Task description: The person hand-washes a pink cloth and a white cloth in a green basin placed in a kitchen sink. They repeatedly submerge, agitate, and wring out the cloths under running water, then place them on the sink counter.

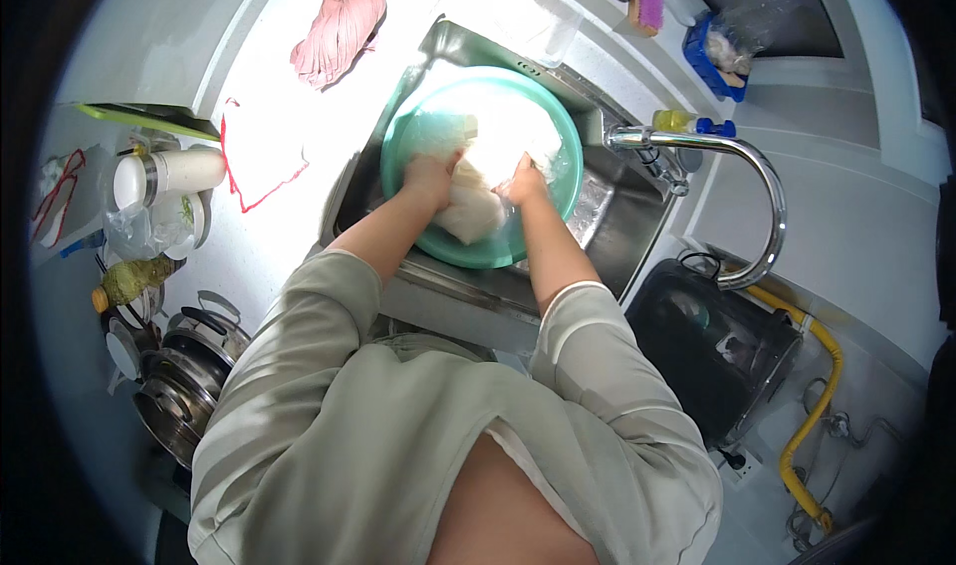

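A green plastic basin (484,260) rests in the stainless steel sink (635,229). Wet white cloth (474,210) lies bunched in the basin, in what looks like water; glare washes out its upper part. My left hand (431,178) is down in the basin, its fingers gripping the cloth on the left side. On the other side my right hand (526,183) pinches another part of the same cloth. Both hands' fingertips are partly hidden in the folds.
A chrome faucet (773,184) arches at the right, beside a black bin (698,341). On the counter lie a twisted pink cloth (340,31) and a red cord (239,184). A white bottle (175,177) and stacked metal pots (175,408) stand left. A blue basket (698,53) sits beyond the sink.
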A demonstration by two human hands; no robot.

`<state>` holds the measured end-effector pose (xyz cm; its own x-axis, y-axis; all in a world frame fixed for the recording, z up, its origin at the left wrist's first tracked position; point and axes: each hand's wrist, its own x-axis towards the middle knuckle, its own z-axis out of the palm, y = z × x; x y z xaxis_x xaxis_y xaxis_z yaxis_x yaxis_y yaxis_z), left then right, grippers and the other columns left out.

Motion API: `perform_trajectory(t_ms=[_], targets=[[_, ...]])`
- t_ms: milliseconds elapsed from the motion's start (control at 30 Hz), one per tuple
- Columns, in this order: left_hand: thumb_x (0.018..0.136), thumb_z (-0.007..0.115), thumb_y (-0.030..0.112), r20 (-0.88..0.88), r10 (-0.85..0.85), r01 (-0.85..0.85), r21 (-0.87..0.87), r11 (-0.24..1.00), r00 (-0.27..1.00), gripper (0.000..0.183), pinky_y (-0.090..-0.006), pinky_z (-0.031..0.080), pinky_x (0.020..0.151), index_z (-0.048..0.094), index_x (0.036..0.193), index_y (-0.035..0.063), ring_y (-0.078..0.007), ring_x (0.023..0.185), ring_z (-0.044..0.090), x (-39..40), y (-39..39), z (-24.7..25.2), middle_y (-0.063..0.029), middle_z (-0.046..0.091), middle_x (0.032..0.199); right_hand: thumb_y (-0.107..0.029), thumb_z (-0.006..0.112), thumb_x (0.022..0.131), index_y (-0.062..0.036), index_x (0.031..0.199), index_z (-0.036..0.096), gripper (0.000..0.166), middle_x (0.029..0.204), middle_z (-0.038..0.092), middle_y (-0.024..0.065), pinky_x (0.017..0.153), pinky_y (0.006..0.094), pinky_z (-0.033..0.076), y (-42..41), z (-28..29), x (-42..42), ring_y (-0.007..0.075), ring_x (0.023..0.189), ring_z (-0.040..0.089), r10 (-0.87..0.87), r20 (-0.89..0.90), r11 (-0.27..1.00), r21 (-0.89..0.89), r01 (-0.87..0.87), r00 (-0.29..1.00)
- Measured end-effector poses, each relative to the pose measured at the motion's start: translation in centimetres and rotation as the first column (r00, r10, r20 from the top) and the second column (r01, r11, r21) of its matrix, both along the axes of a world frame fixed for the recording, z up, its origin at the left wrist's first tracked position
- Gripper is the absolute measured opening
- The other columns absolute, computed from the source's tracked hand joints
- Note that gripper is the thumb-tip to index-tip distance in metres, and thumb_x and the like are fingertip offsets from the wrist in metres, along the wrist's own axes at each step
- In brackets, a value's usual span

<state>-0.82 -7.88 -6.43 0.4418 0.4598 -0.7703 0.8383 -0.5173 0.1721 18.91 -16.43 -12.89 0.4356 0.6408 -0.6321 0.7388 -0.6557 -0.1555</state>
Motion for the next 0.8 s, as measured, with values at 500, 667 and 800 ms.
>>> perform_trajectory(t_ms=[500, 667, 800], targets=[[0.077, 0.076, 0.029, 0.196, 0.066, -0.067, -0.001, 0.998, 0.978, 0.093, -0.0424, 0.042, 0.106, 0.024, 0.154, 0.0317, -0.0383, 0.13, 0.046, -2.5, 0.5, -3.3, -0.0177, 0.04, 0.148, -0.043, 0.086, 0.058, -0.0063, 0.154, 0.016, 0.124, 0.129, 0.059, 0.0236, 0.1, 0.0388, 0.048, 0.2, 12.4, 0.2, 0.0357, 0.116, 0.06, 0.123, -0.113, 0.974, -0.179, -0.142, 0.986], [0.083, 0.068, 0.034, 0.199, 0.013, -0.007, -0.033, 0.999, 0.98, 0.074, -0.0378, 0.043, 0.105, 0.04, 0.147, 0.0124, -0.0307, 0.13, 0.05, -3.4, -0.1, -5.3, -0.0142, 0.047, 0.146, -0.043, 0.087, 0.058, -0.0119, 0.146, 0.027, 0.111, 0.115, 0.065, 0.0222, 0.09, 0.041, 0.052, -2.7, 24.8, 2.5, 0.0361, 0.104, 0.065, 0.296, 0.065, 0.953, 0.05, -0.299, 0.953], [0.086, 0.061, 0.046, 0.546, -0.027, -0.135, 0.255, 0.957, 0.837, 0.054, -0.0397, 0.048, 0.096, 0.063, 0.125, 0.009, -0.0297, 0.116, 0.06, -4.2, -1.6, -12.4, -0.0149, 0.064, 0.125, -0.037, 0.089, 0.06, -0.0128, 0.144, 0.029, 0.107, 0.093, 0.068, 0.0144, 0.079, 0.0393, 0.053, -0.8, 37.9, 2.2, 0.0324, 0.088, 0.069, 0.314, 0.104, 0.939, 0.112, -0.325, 0.944]])
